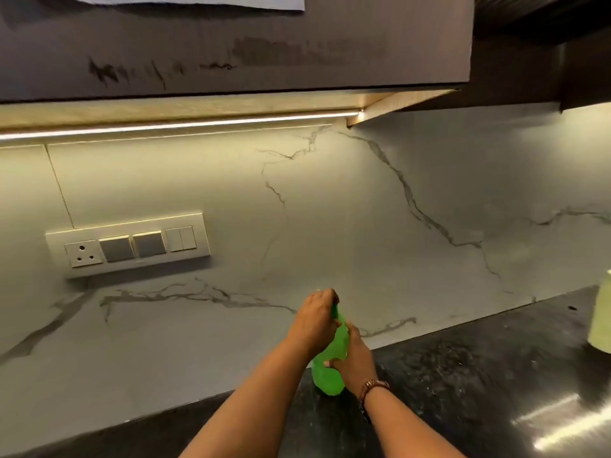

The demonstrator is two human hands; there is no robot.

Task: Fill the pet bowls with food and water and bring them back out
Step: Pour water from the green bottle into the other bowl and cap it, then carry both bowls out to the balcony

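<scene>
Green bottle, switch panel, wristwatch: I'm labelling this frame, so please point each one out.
Green bottle [327,378]: head view, on its lower body, below the right hand.
Switch panel [129,245]: head view, on a grey switch near its middle.
Wristwatch [373,388]: head view, on its band around the right wrist.

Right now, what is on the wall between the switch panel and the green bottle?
Nothing: the head view shows only bare marble wall between the switch panel and the bottle.
</scene>
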